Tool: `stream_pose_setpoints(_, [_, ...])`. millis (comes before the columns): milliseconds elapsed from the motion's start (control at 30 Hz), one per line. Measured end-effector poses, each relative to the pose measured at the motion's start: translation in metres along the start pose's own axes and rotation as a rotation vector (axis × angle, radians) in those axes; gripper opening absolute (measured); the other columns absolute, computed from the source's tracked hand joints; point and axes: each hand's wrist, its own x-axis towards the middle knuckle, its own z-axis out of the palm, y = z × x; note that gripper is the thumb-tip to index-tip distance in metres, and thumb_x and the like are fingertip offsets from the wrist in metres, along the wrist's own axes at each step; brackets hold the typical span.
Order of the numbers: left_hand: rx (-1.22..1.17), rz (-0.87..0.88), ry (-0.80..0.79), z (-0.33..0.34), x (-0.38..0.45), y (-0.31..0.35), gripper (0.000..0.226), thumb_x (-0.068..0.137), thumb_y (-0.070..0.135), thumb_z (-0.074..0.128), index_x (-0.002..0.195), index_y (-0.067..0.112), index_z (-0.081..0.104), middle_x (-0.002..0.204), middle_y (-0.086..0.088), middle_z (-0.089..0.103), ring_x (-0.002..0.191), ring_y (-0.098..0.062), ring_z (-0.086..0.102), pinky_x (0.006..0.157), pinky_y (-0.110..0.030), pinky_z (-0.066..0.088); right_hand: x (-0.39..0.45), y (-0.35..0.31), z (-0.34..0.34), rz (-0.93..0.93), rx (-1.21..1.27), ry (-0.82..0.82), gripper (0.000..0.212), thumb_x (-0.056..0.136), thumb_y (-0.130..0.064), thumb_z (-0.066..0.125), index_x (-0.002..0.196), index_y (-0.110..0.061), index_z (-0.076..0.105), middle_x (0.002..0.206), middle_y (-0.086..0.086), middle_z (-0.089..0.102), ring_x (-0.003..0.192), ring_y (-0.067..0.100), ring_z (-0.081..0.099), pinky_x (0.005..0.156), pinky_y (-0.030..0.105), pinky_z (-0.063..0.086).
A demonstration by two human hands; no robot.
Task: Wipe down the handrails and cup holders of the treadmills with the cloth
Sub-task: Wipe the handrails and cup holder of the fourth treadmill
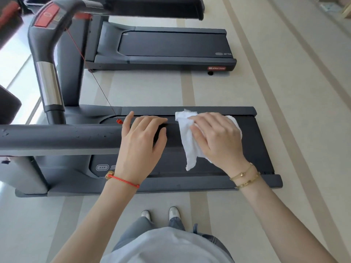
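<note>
The near grey handrail [66, 137] of the closest treadmill runs in from the left edge and ends under my left hand [141, 141], whose fingers curl over the rail's tip. Just to the right, past the rail's end, my right hand [216, 137] grips a crumpled white cloth [188, 145]. A corner of the cloth hangs down over the black belt [252, 145]. Whether the cloth touches the rail cannot be told. No cup holder shows clearly.
The far handrail with a chrome sleeve [50, 86] rises to the console with a red panel [47, 16]. A red safety cord ends in a clip [119, 121] by my left thumb. A second treadmill [171, 44] stands beyond. My shoes [161, 214] are on the pale floor.
</note>
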Motion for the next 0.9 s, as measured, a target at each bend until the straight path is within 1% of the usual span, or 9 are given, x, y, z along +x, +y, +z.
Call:
stream_pose_setpoints(67, [0.002, 0.002, 0.024, -0.009, -0.003, -0.006, 0.024, 0.096, 0.015, 0.052, 0.113, 0.01, 0.068, 0.109, 0.0, 0.07, 0.106, -0.023, 0.063, 0.116, -0.051, 0.026, 0.012, -0.017, 0.004, -0.038, -0.057, -0.056, 0.031, 0.102, -0.029, 0.042, 0.097, -0.014, 0.069, 0.091, 0.0, 0.069, 0.083, 0.024, 0.062, 0.077, 0.036, 0.049])
stream_pose_setpoints(133, [0.009, -0.014, 0.06, -0.021, -0.007, -0.019, 0.024, 0.096, 0.015, 0.052, 0.114, 0.01, 0.068, 0.111, 0.0, 0.069, 0.108, -0.022, 0.061, 0.117, -0.051, 0.025, 0.021, -0.034, 0.009, -0.031, -0.095, -0.099, 0.035, 0.102, -0.031, 0.039, 0.097, -0.014, 0.069, 0.088, 0.0, 0.068, 0.079, 0.024, 0.062, 0.074, 0.037, 0.049])
stream_pose_setpoints(233, [0.029, -0.065, 0.099, -0.045, -0.017, -0.051, 0.024, 0.098, 0.015, 0.051, 0.117, 0.012, 0.065, 0.113, -0.001, 0.068, 0.109, -0.024, 0.06, 0.117, -0.049, 0.026, 0.028, -0.052, 0.015, -0.006, -0.121, -0.116, 0.037, 0.103, -0.03, 0.035, 0.093, -0.015, 0.068, 0.084, 0.0, 0.067, 0.076, 0.024, 0.06, 0.072, 0.038, 0.048])
stream_pose_setpoints(400, [0.078, -0.148, 0.153, -0.085, -0.037, -0.117, 0.024, 0.099, 0.012, 0.049, 0.118, 0.012, 0.064, 0.11, -0.004, 0.067, 0.107, -0.025, 0.059, 0.113, -0.048, 0.03, 0.038, -0.083, 0.03, 0.008, -0.156, -0.09, 0.036, 0.102, -0.027, 0.035, 0.09, -0.015, 0.066, 0.081, 0.001, 0.065, 0.074, 0.024, 0.058, 0.071, 0.038, 0.048])
stream_pose_setpoints(567, [0.138, -0.183, 0.172, -0.111, -0.051, -0.169, 0.026, 0.099, 0.017, 0.045, 0.114, 0.012, 0.066, 0.106, -0.004, 0.068, 0.103, -0.028, 0.059, 0.107, -0.053, 0.035, 0.065, -0.151, 0.064, -0.029, -0.099, -0.049, 0.04, 0.103, -0.029, 0.032, 0.088, -0.015, 0.066, 0.078, 0.001, 0.064, 0.072, 0.024, 0.057, 0.069, 0.038, 0.048])
stream_pose_setpoints(667, [0.116, -0.171, 0.156, -0.117, -0.055, -0.188, 0.027, 0.099, 0.017, 0.045, 0.115, 0.013, 0.066, 0.108, -0.003, 0.067, 0.106, -0.027, 0.059, 0.11, -0.052, 0.032, 0.079, -0.191, 0.082, -0.051, -0.09, -0.004, 0.037, 0.102, -0.028, 0.036, 0.088, -0.015, 0.067, 0.078, 0.0, 0.064, 0.071, 0.023, 0.058, 0.068, 0.038, 0.049])
stream_pose_setpoints(767, [0.086, -0.135, 0.135, -0.121, -0.053, -0.201, 0.026, 0.099, 0.016, 0.046, 0.115, 0.013, 0.066, 0.113, -0.002, 0.067, 0.111, -0.025, 0.058, 0.115, -0.05, 0.027, 0.081, -0.2, 0.085, -0.089, -0.102, 0.049, 0.03, 0.101, -0.025, 0.042, 0.093, -0.016, 0.07, 0.083, -0.001, 0.067, 0.075, 0.023, 0.061, 0.072, 0.037, 0.051])
stream_pose_setpoints(833, [0.071, -0.11, 0.125, -0.123, -0.05, -0.207, 0.025, 0.099, 0.016, 0.047, 0.114, 0.012, 0.066, 0.114, -0.001, 0.066, 0.112, -0.024, 0.058, 0.116, -0.05, 0.026, 0.077, -0.193, 0.081, -0.089, -0.088, 0.036, 0.03, 0.101, -0.023, 0.042, 0.094, -0.015, 0.07, 0.087, -0.001, 0.069, 0.079, 0.023, 0.063, 0.074, 0.038, 0.051])
stream_pose_setpoints(900, [0.066, -0.089, 0.112, -0.124, -0.046, -0.212, 0.025, 0.099, 0.017, 0.047, 0.114, 0.013, 0.066, 0.114, 0.0, 0.066, 0.113, -0.023, 0.058, 0.116, -0.05, 0.026, 0.078, -0.191, 0.079, -0.001, -0.093, 0.018, 0.034, 0.1, -0.021, 0.038, 0.084, -0.014, 0.067, 0.077, 0.0, 0.066, 0.071, 0.025, 0.06, 0.067, 0.038, 0.049])
